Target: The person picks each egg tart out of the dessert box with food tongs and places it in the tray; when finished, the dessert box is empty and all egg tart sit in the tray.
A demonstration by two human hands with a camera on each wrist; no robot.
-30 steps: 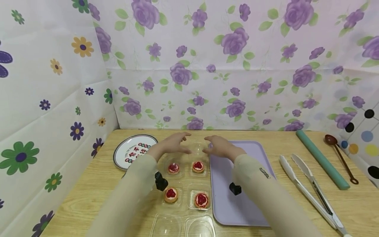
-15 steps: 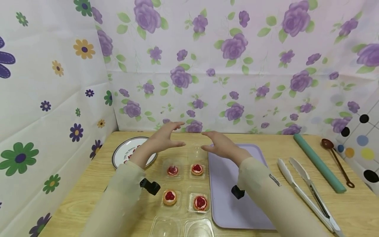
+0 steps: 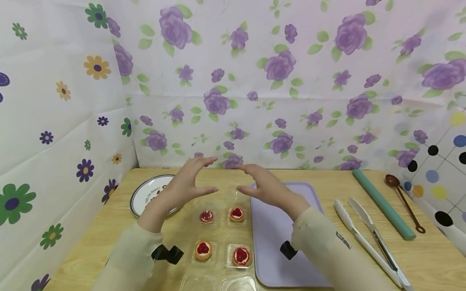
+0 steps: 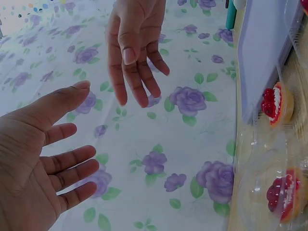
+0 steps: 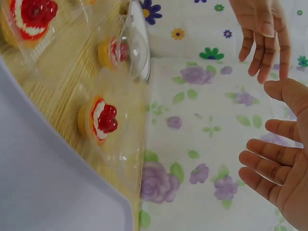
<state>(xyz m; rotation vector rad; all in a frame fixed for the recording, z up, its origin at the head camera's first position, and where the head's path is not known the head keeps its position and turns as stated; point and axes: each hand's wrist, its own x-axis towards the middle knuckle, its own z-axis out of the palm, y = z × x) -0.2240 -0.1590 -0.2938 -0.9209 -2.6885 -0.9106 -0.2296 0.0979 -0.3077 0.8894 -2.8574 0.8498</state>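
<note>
My left hand [image 3: 182,184] and right hand [image 3: 273,190] are held up in the air, palms toward each other with a gap between. Both have fingers extended and thumbs spread, and neither holds anything. Lower in the head view, red-topped tarts sit in clear plastic containers: a back left tart [image 3: 206,217], a back right tart [image 3: 236,214], a front left tart [image 3: 203,250] and a front right tart [image 3: 241,256]. The lid of the back left container covers its tart. In the left wrist view, the other hand [image 4: 137,53] appears opposite the left palm.
A lilac tray [image 3: 284,242] lies right of the containers, partly under the right forearm. Behind the left wrist is a white plate [image 3: 143,194] with red lettering. Tongs [image 3: 375,238], a green rolling pin [image 3: 384,204] and a brown ladle [image 3: 404,198] lie at the right.
Both hands have risen toward the camera from over the back of the containers, and the left hand has shifted leftward. The head view has tilted slightly up. Tarts and containers stay in place.
</note>
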